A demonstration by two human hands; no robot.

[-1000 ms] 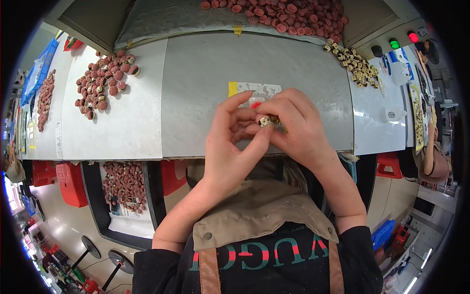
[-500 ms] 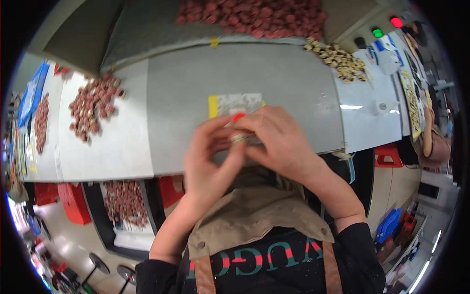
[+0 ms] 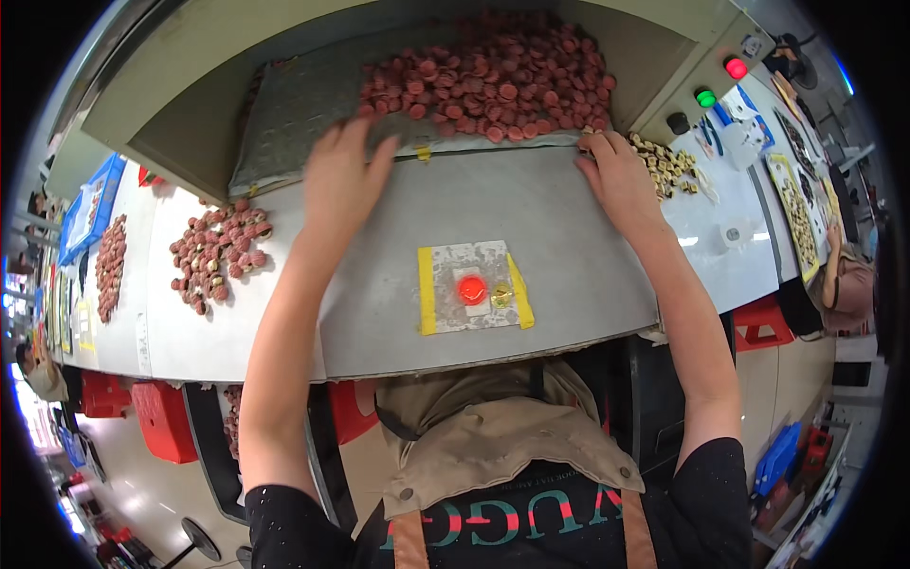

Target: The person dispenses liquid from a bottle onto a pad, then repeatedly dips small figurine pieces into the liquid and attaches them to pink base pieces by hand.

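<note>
My left hand [image 3: 343, 178] reaches forward, fingers spread, over the near edge of a grey mat [image 3: 313, 104] that carries a large heap of round red caps [image 3: 493, 81]. My right hand [image 3: 614, 173] rests at the mat's right corner, beside a pile of small gold metal pieces [image 3: 668, 161]; whether it pinches one I cannot tell. On the grey metal worktop [image 3: 559, 237], a square pad with yellow tape edges [image 3: 472, 286] holds one red cap [image 3: 472, 288] and a small gold piece [image 3: 501, 297]. Neither hand touches the pad.
A second pile of red caps [image 3: 216, 251] lies on the white table to the left, more on blue trays [image 3: 90, 209] beyond. A control box with red [image 3: 736, 67] and green [image 3: 705, 98] buttons stands at the right. Red stools [image 3: 161, 417] sit below the table.
Both hands were together near my chest, working a small gold piece and a cap. They have since parted and reached forward to the heap, leaving a red cap and gold piece on the pad.
</note>
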